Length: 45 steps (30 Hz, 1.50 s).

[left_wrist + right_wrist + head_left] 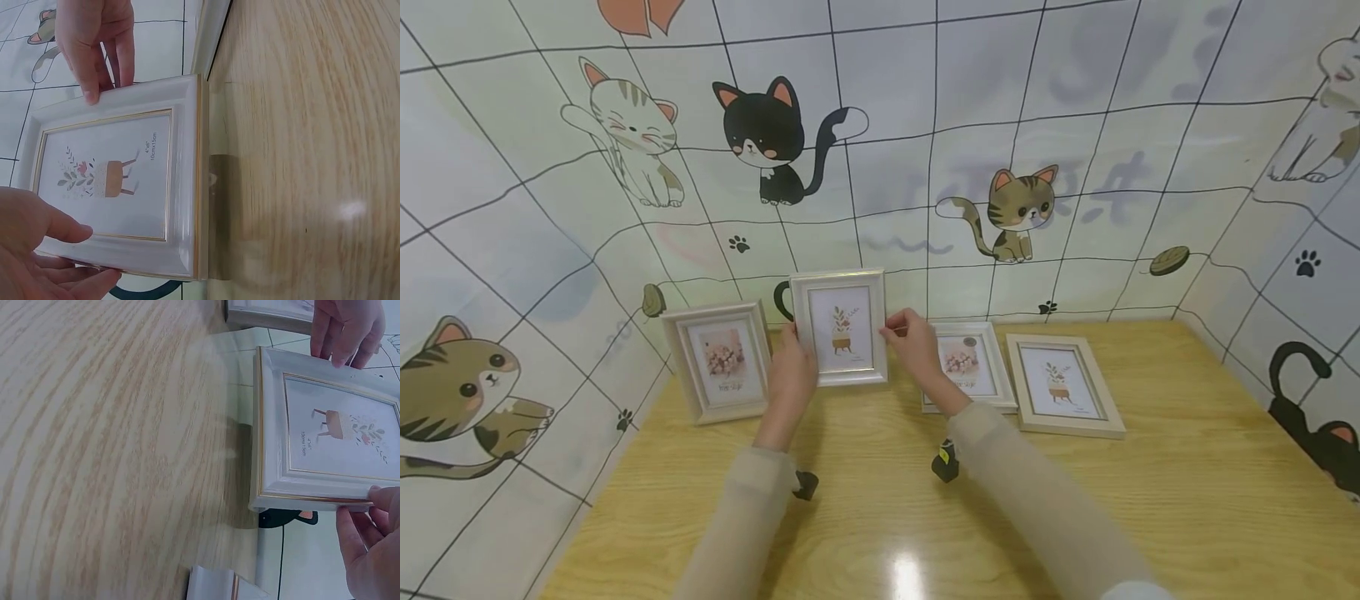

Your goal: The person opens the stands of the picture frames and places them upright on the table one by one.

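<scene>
Holding a white picture frame (839,327) upright at the back of the wooden bench (880,508), we grip it by its two side edges. Our left hand (793,367) curls round the frame's left edge, thumb on the front moulding and fingers behind; our right hand (913,343) pinches the right edge with its fingertips (94,94). The frame's lower edge rests on the bench, close to the cat-patterned wall (925,125), and its print shows a potted plant on a stand. Just to its left, a second frame (718,361) leans against the wall with a flower print. To its right, two more frames lie near the wall: one with flowers (972,365), partly hidden by our right wrist, and one with a potted plant (1063,384) beside it.
</scene>
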### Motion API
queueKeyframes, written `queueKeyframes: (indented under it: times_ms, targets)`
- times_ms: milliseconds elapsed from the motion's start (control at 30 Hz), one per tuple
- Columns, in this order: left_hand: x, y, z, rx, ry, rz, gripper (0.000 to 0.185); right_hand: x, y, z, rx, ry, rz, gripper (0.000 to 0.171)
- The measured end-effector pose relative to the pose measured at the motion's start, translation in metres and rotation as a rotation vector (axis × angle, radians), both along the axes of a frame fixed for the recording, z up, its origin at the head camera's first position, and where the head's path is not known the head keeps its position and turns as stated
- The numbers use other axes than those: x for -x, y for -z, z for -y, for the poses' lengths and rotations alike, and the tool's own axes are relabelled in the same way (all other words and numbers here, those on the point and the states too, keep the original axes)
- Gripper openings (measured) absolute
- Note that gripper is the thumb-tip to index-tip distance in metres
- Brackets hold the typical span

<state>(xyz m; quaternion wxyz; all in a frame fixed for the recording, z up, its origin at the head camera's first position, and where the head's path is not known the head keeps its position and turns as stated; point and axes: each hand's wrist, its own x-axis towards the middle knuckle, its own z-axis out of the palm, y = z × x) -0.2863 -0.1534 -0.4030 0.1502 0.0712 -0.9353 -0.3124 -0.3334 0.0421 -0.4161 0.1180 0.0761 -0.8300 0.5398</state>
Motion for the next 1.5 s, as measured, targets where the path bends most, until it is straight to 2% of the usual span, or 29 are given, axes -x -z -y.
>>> queueKeyframes:
  times_ms: [267, 533, 667, 867, 1167, 1500]
  targets:
    - [0.001, 0.008, 0.002, -0.081, 0.025, 0.1, 0.077, 0.001, 0.008, 0.006, -0.029, -0.022, -0.031, 0.02]
    - [0.003, 0.014, 0.003, -0.092, 0.03, 0.097, 0.073, -0.003, 0.009, 0.008, -0.052, -0.043, -0.018, 0.021]
    - [0.002, 0.014, 0.002, -0.109, 0.032, 0.088, 0.073, -0.004, 0.011, 0.009, -0.056, -0.051, -0.009, 0.026]
    - [0.002, 0.014, 0.002, -0.121, 0.038, 0.083, 0.075, -0.006, 0.013, 0.008, -0.066, -0.06, -0.01, 0.023]
    - [-0.001, 0.018, 0.001, -0.093, 0.054, 0.095, 0.082, -0.005, 0.012, 0.008, -0.103, -0.055, -0.017, 0.017]
    - [-0.004, 0.02, -0.002, -0.066, 0.037, 0.117, 0.086, -0.003, 0.014, 0.007, -0.13, -0.054, -0.028, 0.014]
